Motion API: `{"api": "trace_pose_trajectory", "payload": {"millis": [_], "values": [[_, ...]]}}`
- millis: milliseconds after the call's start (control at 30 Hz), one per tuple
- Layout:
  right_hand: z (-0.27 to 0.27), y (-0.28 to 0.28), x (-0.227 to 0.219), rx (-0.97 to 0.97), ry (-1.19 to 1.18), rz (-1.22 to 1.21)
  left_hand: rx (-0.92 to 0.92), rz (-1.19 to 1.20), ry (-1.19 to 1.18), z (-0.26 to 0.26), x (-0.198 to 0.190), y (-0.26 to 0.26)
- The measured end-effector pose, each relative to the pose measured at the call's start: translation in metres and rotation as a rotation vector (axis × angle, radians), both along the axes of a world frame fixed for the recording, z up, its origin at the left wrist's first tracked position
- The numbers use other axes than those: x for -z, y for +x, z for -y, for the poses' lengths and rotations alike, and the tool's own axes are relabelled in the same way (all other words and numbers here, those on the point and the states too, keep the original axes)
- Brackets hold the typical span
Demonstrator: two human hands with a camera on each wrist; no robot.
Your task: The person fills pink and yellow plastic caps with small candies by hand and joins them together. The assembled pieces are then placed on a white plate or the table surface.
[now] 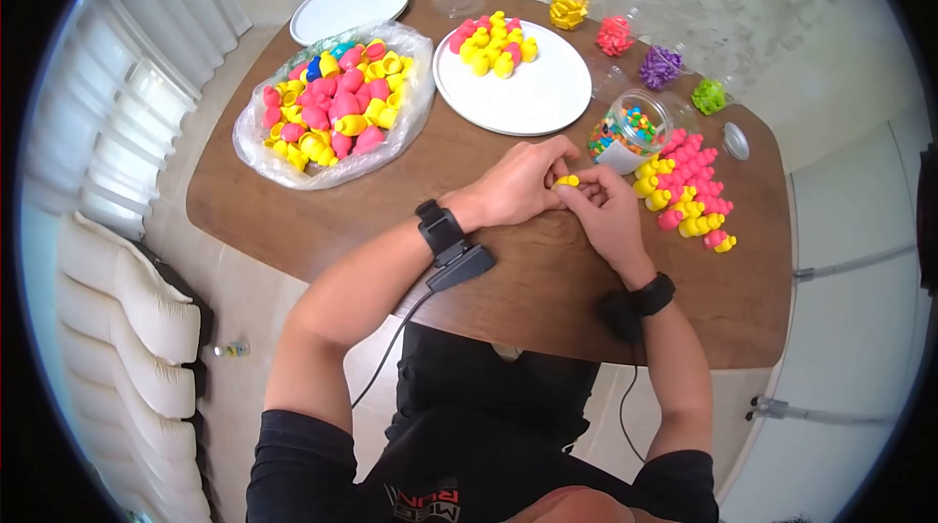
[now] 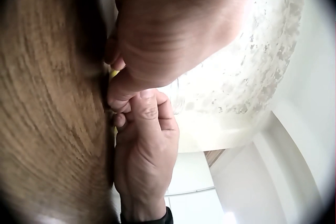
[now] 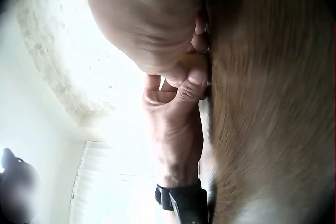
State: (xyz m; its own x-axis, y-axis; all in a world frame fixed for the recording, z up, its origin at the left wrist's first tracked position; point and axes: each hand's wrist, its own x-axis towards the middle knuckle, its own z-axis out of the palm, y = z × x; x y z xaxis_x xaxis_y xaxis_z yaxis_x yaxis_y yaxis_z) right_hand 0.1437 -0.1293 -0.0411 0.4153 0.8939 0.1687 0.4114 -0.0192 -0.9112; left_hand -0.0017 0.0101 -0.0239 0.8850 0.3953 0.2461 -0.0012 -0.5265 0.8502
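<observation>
Both hands meet over the middle of the table, close to the jar. In the head view the left hand (image 1: 516, 185) and the right hand (image 1: 608, 218) pinch a small yellow piece (image 1: 567, 181) between them, thumbs and fingertips together. Fingers cover most of that piece. The left wrist view shows the left hand (image 2: 173, 29) above and the right hand (image 2: 146, 150) below, fingertips touching, with a sliver of yellow between. From the right wrist camera, the left thumb and fingers sit against the right hand (image 3: 152, 24); the piece is mostly hidden.
A bag (image 1: 415, 98) of pink and yellow pieces lies at left, beside an empty white plate (image 1: 350, 7). Another plate (image 1: 518, 111) holds assembled pieces. An open jar (image 1: 625, 137) of small colourful bits stands near rows of pink and yellow figures (image 1: 692, 171). Coloured bows (image 1: 660, 66) line the far edge.
</observation>
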Motion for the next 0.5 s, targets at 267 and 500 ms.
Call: {"api": "trace_pose_trajectory", "payload": {"millis": [267, 500], "values": [[0.003, -0.001, -0.001, 0.051, 0.153, -0.153, -0.052, -0.024, 0.13, -0.009, 0.004, 0.0], [0.019, -0.016, -0.018, -0.286, 0.013, -0.031, 0.007, -0.123, -0.144, -0.015, -0.005, -0.005]]}}
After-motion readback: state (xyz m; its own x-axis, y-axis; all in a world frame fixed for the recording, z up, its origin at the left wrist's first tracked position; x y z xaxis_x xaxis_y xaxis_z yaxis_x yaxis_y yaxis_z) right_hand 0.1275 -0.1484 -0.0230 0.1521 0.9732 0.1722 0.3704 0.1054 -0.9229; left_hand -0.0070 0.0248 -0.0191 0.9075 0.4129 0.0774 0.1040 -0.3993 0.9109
